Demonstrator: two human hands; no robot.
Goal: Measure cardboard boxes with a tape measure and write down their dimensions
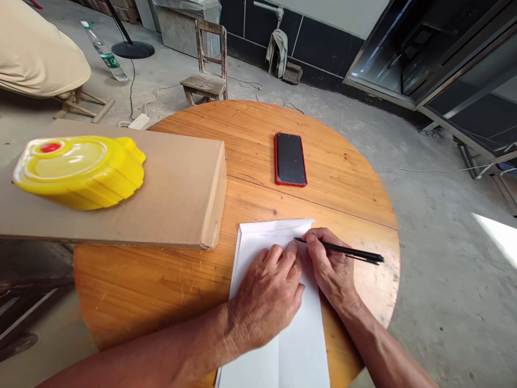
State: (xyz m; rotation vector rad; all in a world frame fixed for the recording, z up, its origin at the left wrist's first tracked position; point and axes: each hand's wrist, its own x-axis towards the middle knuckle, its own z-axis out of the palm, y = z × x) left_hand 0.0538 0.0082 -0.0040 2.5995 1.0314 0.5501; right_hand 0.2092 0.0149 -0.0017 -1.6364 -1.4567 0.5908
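My right hand (332, 268) is closed around a black pen (355, 252), whose tip touches a white sheet of paper (299, 350) near its top edge. A short row of small, faint handwriting runs along the top of the sheet, left of the tip. My left hand (272, 291) lies on the paper, palm down with its fingers slightly bent, and holds nothing. Its fingertips rest just below the handwriting, close to the pen tip. The sheet's top edge is folded or layered, and a crease shows lower down.
The round wooden table (343, 188) carries a smartphone (291, 160) in a red case beyond the paper. At left, a cardboard box (177, 194) bears a yellow plastic object (81, 170) with a red button. A small wooden chair (208, 81) and a water bottle (104, 51) stand on the floor.
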